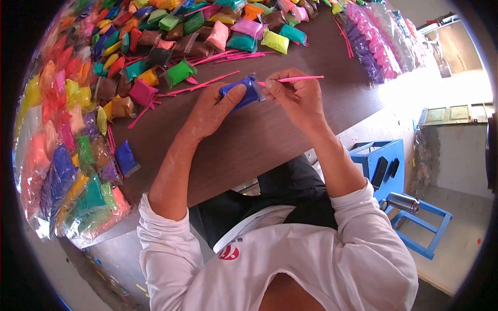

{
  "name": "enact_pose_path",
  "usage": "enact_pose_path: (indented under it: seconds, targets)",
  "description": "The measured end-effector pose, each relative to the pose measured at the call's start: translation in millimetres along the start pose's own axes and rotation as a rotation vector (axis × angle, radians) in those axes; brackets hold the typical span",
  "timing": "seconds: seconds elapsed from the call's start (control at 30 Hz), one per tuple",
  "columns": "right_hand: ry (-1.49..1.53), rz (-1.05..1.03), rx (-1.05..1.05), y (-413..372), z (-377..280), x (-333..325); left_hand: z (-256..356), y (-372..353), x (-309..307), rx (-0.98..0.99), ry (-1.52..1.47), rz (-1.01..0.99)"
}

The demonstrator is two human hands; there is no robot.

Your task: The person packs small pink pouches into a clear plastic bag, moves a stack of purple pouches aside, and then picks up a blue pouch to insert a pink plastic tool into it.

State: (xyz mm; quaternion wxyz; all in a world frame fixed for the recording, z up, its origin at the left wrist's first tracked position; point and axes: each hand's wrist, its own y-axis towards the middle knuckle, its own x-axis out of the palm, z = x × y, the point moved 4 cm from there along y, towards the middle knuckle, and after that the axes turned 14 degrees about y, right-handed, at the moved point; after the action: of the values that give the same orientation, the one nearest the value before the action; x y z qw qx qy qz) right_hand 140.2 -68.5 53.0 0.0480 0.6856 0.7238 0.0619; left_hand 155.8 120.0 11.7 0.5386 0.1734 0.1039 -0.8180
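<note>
My left hand (217, 106) grips a small blue packet in clear plastic (248, 92), with the thumb lying across its front. Close to the packet's right end, my right hand (295, 96) pinches a thin pink plastic stick (303, 79). The stick's knobbed tip points right, and its other end meets the packet's clear edge. Both hands are over the brown table (249, 132). To the left of them lie more pink sticks (199, 85) and a green packet (180, 73).
Many small coloured packets (168, 22) cover the table's far and left side. Large clear bags of packets (93, 199) stand at the left edge. Purple and pink bagged strips (371, 44) lie at the far right. A blue stool (386, 160) and a metal flask (403, 202) are at right.
</note>
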Motion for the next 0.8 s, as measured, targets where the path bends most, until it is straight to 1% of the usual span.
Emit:
enact_pose_path:
  seconds: [0.03, 0.13, 0.33, 0.43, 0.53, 0.63, 0.73, 0.8]
  targets:
    - [-0.017, -0.029, -0.016, 0.4, 0.2, 0.6, -0.1, -0.1, -0.5, -0.006, 0.01, -0.009]
    - [-0.074, -0.008, 0.033, 1.7, -3.1, 2.1, 1.9, -0.7, -2.7, -0.017, 0.029, -0.026]
    - [-0.19, -0.04, -0.001, 2.7, -4.9, 1.7, -1.9, -1.3, -2.6, -0.052, 0.052, -0.024]
    - [0.028, 0.014, 0.051, 3.1, -2.8, 0.9, 1.6, -1.1, -0.7, -0.032, 0.014, -0.004]
    - [-0.013, 0.057, 0.078, 4.0, -5.2, -2.2, 2.3, -0.8, -1.6, -0.018, 0.023, -0.007]
    - [0.004, -0.019, 0.042, 3.8, -3.3, -1.7, 0.7, -0.1, -2.9, -0.01, 0.045, -0.023]
    - [0.034, 0.004, 0.087, 2.7, -1.0, 0.2, 1.0, -0.7, -3.1, -0.019, 0.053, -0.017]
    - [-0.019, 0.018, 0.085, 2.8, -2.4, -1.2, -0.9, -0.9, -3.1, -0.039, 0.064, -0.014]
